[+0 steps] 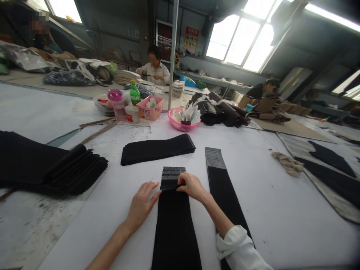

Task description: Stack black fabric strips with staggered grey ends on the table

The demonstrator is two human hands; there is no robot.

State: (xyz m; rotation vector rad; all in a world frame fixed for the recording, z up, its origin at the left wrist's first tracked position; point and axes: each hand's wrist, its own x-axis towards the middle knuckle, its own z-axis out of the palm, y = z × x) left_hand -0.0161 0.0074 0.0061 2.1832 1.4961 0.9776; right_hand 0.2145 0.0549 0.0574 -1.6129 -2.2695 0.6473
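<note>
A long black fabric strip lies lengthwise in front of me, with grey-speckled bands across its far end. My left hand is at the strip's left edge, fingers stretched and thumb apart, the tips touching or just beside the fabric. With thumb and fingers closed, my right hand pinches the black fabric edge just below the grey bands. To the right lies a second black strip with a grey far end, partly under my right forearm. Beyond my hands rests a stack of black fabric pieces.
A thick pile of black fabric sits at the left. Farther back stand a pink basket, a green bottle, a pink bowl and dark cloth. A beige rag lies right. Several people work beyond.
</note>
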